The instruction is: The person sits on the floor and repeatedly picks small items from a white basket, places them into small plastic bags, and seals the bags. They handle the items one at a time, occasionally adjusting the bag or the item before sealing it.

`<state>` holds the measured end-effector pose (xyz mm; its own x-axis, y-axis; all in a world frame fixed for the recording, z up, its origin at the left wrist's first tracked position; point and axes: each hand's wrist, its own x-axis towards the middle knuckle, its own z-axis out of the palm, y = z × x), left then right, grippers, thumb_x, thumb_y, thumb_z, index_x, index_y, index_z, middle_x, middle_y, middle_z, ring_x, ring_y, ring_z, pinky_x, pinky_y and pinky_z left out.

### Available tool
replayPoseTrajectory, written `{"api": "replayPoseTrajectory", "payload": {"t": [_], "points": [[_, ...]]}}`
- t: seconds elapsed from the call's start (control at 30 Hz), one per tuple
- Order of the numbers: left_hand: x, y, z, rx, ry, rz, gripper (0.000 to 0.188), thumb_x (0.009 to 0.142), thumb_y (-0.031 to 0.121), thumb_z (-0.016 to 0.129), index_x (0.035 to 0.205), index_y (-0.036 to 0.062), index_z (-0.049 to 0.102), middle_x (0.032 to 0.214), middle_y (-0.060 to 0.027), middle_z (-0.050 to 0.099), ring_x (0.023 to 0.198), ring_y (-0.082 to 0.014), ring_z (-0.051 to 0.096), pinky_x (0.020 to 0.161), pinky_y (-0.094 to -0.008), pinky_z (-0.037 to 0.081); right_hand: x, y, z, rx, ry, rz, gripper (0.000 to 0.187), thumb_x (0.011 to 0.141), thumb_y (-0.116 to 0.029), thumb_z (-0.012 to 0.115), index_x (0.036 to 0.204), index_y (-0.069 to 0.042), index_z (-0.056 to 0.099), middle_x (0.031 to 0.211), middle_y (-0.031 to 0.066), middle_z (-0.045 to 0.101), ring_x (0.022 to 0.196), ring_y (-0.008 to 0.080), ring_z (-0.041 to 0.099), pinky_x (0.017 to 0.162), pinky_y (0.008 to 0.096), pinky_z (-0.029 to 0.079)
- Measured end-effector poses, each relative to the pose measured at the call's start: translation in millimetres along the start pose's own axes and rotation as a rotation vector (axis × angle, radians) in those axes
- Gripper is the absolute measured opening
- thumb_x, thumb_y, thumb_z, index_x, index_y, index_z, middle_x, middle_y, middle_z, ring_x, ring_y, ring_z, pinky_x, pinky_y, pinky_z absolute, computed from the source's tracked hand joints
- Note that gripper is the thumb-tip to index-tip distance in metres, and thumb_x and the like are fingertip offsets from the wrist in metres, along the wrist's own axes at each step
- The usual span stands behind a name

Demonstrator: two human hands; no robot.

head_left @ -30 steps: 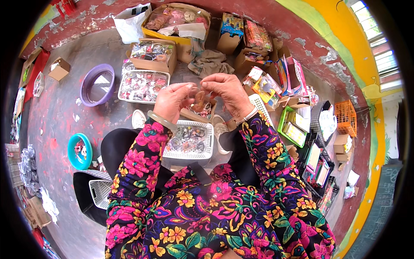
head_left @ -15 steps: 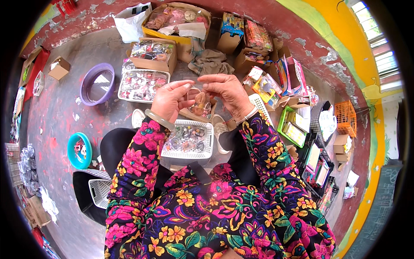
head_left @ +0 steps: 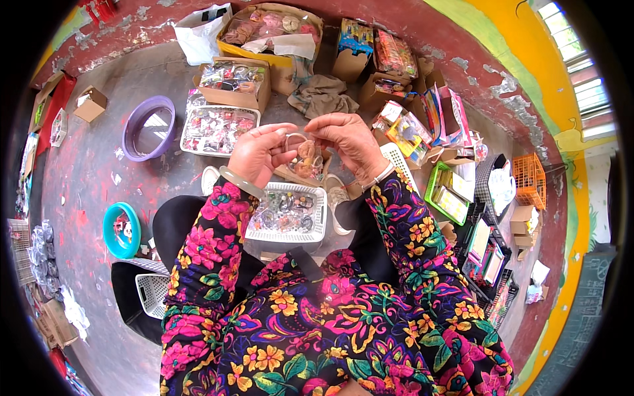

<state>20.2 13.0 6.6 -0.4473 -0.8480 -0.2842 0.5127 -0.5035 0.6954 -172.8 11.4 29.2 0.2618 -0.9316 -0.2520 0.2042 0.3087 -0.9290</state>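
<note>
Both of my hands are raised above the baskets, their fingertips close together. My left hand (head_left: 259, 152) pinches a thin, pale, see-through ring (head_left: 295, 136) between thumb and fingers. My right hand (head_left: 347, 142) has its thumb and fingertips pinched beside the ring; whatever is between them is too small to make out. Below the hands sits a small cardboard box (head_left: 296, 177) with brown, rounded soft-looking things in it, partly hidden by my hands. Nearer to me, a white plastic basket (head_left: 321, 224) holds many small items in clear wrapping.
Farther left is another white basket (head_left: 187, 149) of packaged pieces, with an open carton (head_left: 264, 92) behind it. A purple basin (head_left: 129, 142) and a turquoise basin (head_left: 109, 231) stand to the left. Rightward are a green basket (head_left: 432, 181) and an orange crate (head_left: 530, 173).
The ring shows more fully beside my left thumb. My left hand has shifted slightly left, and my right fingertips have moved slightly; both hands stay close together.
</note>
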Motion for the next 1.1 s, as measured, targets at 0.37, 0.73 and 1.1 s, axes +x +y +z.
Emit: {"api": "replayPoseTrajectory", "payload": {"t": [0.37,0.73,1.1], "points": [[1,4,9,-0.038,0.085,-0.013,0.022,0.085,0.017,0.054,0.095,-0.0031,0.053,0.091,-0.0132,0.06,0.087,-0.02,0.061,0.066,-0.022,0.053,2,4,-3,-0.06,-0.049,-0.078,0.012,0.075,-0.002,0.056,0.082,0.001,0.066,0.072,0.0024,0.062,0.062,0.0057,0.054,0.057,0.0164,0.043],[2,-4,2,0.035,0.113,0.04,0.011,0.084,0.007,0.054,0.092,0.0003,0.055,0.085,-0.0075,0.061,0.075,-0.0121,0.061,0.065,-0.0201,0.052,3,4,0,-0.084,-0.063,-0.121,0.016,0.079,-0.005,0.054,0.091,0.0,0.064,0.077,0.0022,0.062,0.065,0.006,0.054,0.06,0.0172,0.043],[5,-8,7,0.158,0.18,0.212,0.009,0.084,0.008,0.055,0.089,0.001,0.057,0.084,-0.0075,0.063,0.075,-0.0131,0.061,0.064,-0.0227,0.052,9,9,2,-0.121,-0.082,-0.041,0.018,0.079,-0.018,0.064,0.088,-0.003,0.062,0.078,-0.0014,0.059,0.071,0.0049,0.052,0.063,0.018,0.04]]}}
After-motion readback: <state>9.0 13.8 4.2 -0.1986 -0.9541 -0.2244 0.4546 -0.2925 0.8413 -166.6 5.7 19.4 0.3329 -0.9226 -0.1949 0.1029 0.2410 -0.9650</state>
